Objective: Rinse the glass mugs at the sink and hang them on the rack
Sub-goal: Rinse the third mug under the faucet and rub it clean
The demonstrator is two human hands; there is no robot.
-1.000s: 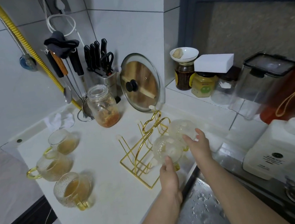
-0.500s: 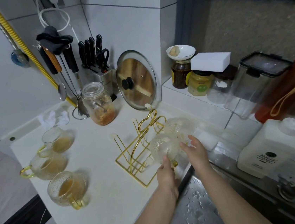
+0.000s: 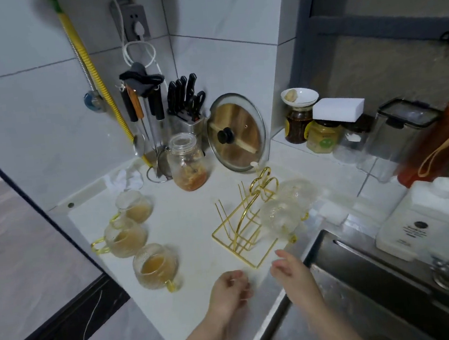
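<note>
Both hands hung empty over the near edge of the counter. The left hand had its fingers loosely curled, the right hand was half spread, blurred, so its exact spread was hard to judge. Just beyond them stood the gold rack, its near corner close to the sink rim. Two clear mugs hung on the rack's right side, mouths down. Three mugs with brown liquid sat in a row along the counter's left edge, well apart from the rack. Bare counter lay open between the row and the rack.
</note>
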